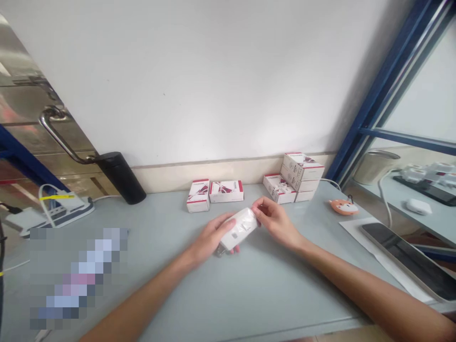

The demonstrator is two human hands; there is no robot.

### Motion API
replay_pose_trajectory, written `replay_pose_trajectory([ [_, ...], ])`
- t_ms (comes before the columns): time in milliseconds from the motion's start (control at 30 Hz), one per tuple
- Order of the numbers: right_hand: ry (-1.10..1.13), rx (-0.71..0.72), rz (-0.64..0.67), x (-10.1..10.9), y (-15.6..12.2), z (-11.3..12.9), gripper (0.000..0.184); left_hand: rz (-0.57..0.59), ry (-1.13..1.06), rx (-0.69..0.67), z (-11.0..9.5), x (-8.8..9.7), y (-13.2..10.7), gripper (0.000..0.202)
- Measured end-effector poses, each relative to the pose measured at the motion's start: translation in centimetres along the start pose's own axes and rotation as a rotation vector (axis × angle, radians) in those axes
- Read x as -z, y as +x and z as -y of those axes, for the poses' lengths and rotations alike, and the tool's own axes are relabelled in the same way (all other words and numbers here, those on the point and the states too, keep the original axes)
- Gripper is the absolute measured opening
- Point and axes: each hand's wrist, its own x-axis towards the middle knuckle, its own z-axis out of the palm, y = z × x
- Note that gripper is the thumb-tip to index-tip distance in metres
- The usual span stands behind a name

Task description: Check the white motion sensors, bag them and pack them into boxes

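L hand (210, 237) grasping white device (239, 232); R hand (273, 219) pinching its far end. 2 boxes (226, 191) just beyond grip, stack (302, 173) beyond to R.

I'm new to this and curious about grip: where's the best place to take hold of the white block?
Probably the near left end of the white block, coming from the left, thumb on top and fingers underneath, much as the left hand does. Its flat, slab-like shape suits that, and the right hand is at the far right end.
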Motion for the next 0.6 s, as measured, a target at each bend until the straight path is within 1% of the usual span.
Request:
replay_pose_trajectory([
  [67, 0.026, -0.007, 0.016, 0.0, 0.0, 0.0, 0.049, 0.101, -0.167, 0.108, -0.4, 0.2, 0.1, 0.060],
  [167, 0.070, -0.023, 0.034, -0.1, 0.0, 0.1, 0.049, 0.176, -0.307, 0.182, -0.9, 0.5, 0.0, 0.059],
  [200, 0.080, -0.024, 0.029, -0.1, 0.0, 0.2, 0.049, 0.183, -0.321, 0.197, -0.9, 0.6, 0.0, 0.058],
  [267, 0.094, -0.021, 0.033, 0.0, 0.0, 0.2, 0.048, 0.159, -0.328, 0.215, -0.8, 0.8, 0.1, 0.057],
  [367, 0.112, -0.037, 0.078, 0.1, 0.2, 0.0, 0.045, 0.104, -0.323, 0.234, -0.4, 1.1, 0.4, 0.058],
  [433, 0.136, -0.070, 0.102, 0.3, 0.4, -0.1, 0.044, 0.102, -0.328, 0.248, -0.2, 1.3, 0.5, 0.061],
  [500, 0.182, -0.115, 0.106, 0.5, 0.5, -0.3, 0.042, 0.110, -0.361, 0.224, -0.4, 1.4, 0.4, 0.062],
  [567, 0.247, -0.179, 0.084, 0.8, 0.7, -0.6, 0.041, 0.107, -0.425, 0.136, -0.8, 1.5, 0.1, 0.059],
  [600, 0.287, -0.222, 0.051, 1.0, 0.8, -0.8, 0.041, 0.108, -0.445, 0.077, -1.0, 1.5, -0.1, 0.062],
])
